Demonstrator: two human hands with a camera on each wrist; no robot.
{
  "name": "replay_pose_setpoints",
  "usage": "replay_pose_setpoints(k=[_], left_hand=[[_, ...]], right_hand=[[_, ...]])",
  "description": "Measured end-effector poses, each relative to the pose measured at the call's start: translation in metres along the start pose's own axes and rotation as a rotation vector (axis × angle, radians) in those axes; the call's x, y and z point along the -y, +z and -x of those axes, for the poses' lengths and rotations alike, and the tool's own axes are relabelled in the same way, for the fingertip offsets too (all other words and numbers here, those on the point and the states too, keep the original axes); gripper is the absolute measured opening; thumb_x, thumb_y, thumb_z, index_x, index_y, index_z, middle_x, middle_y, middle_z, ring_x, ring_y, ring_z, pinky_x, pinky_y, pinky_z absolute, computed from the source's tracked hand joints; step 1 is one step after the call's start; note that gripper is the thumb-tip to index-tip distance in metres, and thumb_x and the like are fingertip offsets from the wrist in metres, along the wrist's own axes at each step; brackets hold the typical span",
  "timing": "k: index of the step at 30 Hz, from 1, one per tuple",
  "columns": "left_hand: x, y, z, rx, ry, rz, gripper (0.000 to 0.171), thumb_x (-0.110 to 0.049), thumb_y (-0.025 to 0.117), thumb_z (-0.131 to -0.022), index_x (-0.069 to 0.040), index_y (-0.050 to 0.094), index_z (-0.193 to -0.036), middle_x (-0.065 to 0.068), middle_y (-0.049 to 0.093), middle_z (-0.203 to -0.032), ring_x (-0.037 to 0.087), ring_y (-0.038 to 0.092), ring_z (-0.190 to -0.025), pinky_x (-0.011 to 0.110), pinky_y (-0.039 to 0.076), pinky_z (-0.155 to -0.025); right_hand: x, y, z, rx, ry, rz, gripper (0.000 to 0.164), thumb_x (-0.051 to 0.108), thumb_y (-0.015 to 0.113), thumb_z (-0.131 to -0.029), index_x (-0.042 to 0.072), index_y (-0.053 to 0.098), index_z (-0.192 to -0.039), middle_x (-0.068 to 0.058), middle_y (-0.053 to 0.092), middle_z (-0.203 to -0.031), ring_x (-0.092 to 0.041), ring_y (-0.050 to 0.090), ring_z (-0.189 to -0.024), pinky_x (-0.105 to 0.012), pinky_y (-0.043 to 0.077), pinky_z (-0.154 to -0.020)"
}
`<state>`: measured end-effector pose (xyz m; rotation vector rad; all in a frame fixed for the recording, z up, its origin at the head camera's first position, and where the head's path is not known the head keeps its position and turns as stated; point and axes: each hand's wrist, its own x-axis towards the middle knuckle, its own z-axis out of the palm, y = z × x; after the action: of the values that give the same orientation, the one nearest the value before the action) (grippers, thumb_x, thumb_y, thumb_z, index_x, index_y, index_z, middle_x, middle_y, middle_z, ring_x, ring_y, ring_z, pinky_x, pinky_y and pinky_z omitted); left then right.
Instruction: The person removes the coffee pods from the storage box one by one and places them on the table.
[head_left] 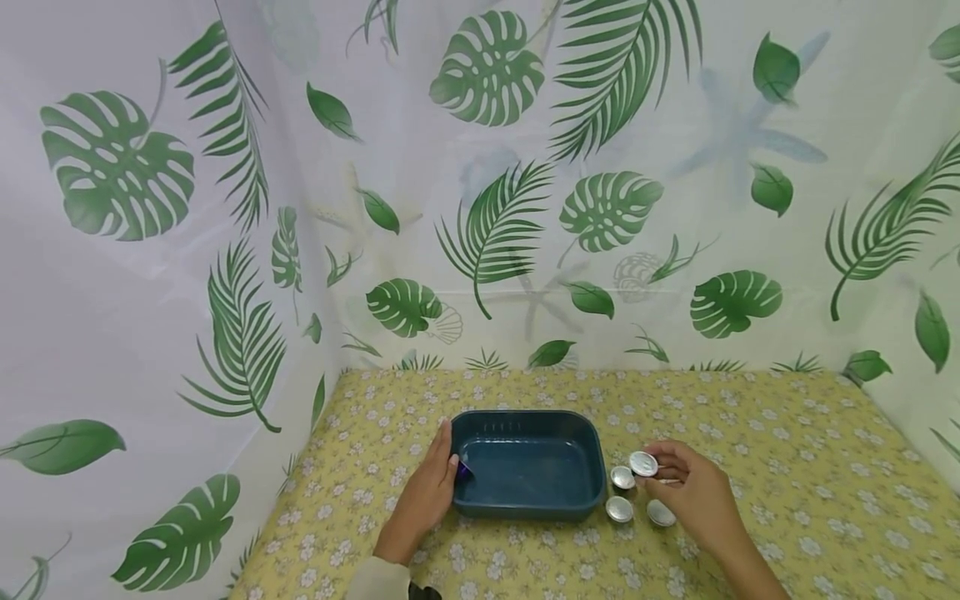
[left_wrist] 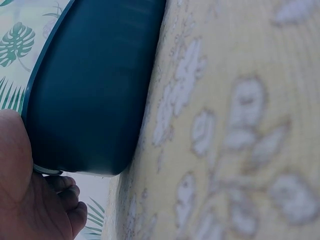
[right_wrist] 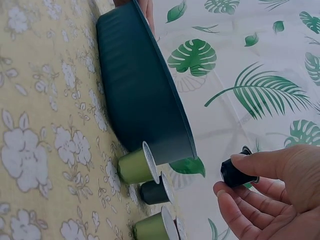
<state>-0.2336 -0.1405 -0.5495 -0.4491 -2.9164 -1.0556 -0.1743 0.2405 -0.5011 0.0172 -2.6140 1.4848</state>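
Observation:
A dark blue rectangular dish (head_left: pixel 525 510) stands on the cloth. My left hand (head_left: pixel 426 492) grips its left rim, with the fingers curled at the edge in the left wrist view. Inside, beside the left thumb, lies a small shiny purple thing (head_left: pixel 463 472), partly hidden. My right hand (head_left: pixel 693 492) pinches a dark coffee capsule (right_wrist: pixel 237 172) between thumb and fingers, raised off the cloth, its silver lid facing up. Below it, to the right of the dish, stand a green capsule (right_wrist: pixel 135 166), a dark capsule (right_wrist: pixel 155 192) and another green capsule (right_wrist: pixel 152 227), lids up.
A yellow flowered cloth (head_left: pixel 817 483) covers the table. White sheeting (head_left: pixel 675 125) printed with green leaves hangs behind the table and along its left side. In the right wrist view, one more silver lid (right_wrist: pixel 180 228) shows partly behind the nearer green capsule.

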Motion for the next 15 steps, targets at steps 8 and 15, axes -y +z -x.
replay_pose_setpoints(k=[8,15], left_hand=[[-0.001,0.000,-0.001,-0.001,0.002,-0.008,0.061,-0.030,0.030,-0.114,-0.013,0.002,-0.165,0.011,0.007,-0.170,0.031,0.017,-0.154,0.056,0.024,-0.120],[-0.002,-0.001,0.000,0.005,-0.013,0.001,0.061,-0.031,0.030,-0.114,-0.015,0.000,-0.165,0.010,0.006,-0.170,0.031,0.016,-0.154,0.055,0.024,-0.120]], right_hand=[[-0.008,-0.011,0.001,-0.008,0.053,0.002,0.052,0.017,0.083,-0.086,0.004,0.061,-0.131,-0.013,0.071,-0.116,-0.011,0.069,-0.093,-0.022,0.056,-0.076],[-0.013,-0.020,0.001,-0.039,0.021,0.040,0.049,0.011,0.082,-0.086,-0.001,0.061,-0.129,-0.016,0.071,-0.115,-0.007,0.069,-0.090,-0.020,0.057,-0.074]])
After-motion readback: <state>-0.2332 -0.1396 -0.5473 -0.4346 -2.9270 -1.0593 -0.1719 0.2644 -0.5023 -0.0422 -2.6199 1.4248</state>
